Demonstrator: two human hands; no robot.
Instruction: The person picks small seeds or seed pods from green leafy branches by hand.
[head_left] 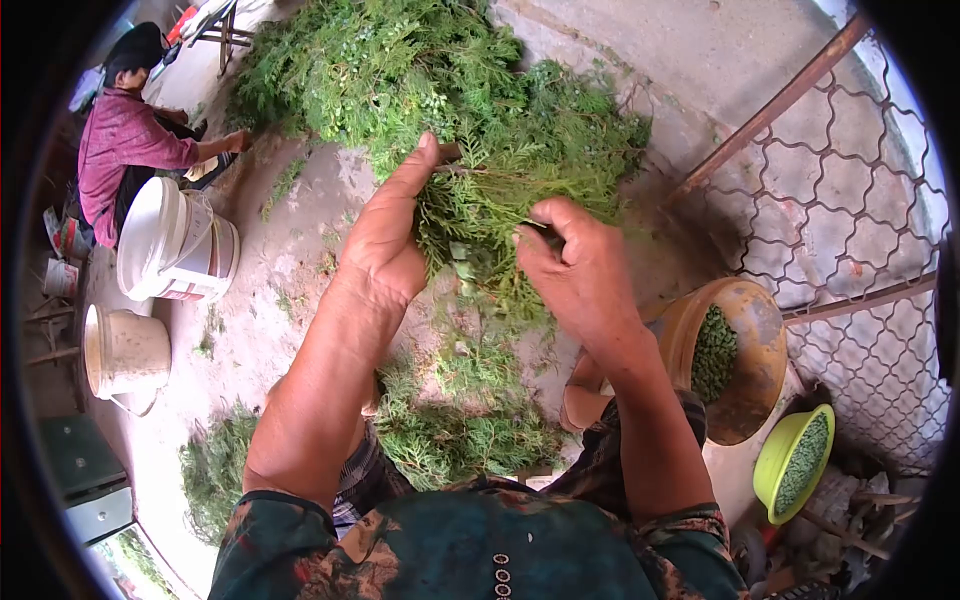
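A leafy green branch (490,190) is held up in front of me. My left hand (395,225) is wrapped round its stem end, thumb pointing up. At the branch's right side, my right hand (580,265) has thumb and forefinger bent toward each other among the leaf tips; whatever lies between them is too small to make out. Behind the branch rises a large pile of green branches (370,80) with pale berries. More cut sprigs (470,430) lie on the floor between my legs.
A person (130,140) in a purple top sits at the left. Near them are a white bucket (180,240) and a beige bucket (130,350). On the right, a yellowish bucket (755,350) and a lime-green basin (770,465) hold green berries, beside a wire mesh panel (820,200).
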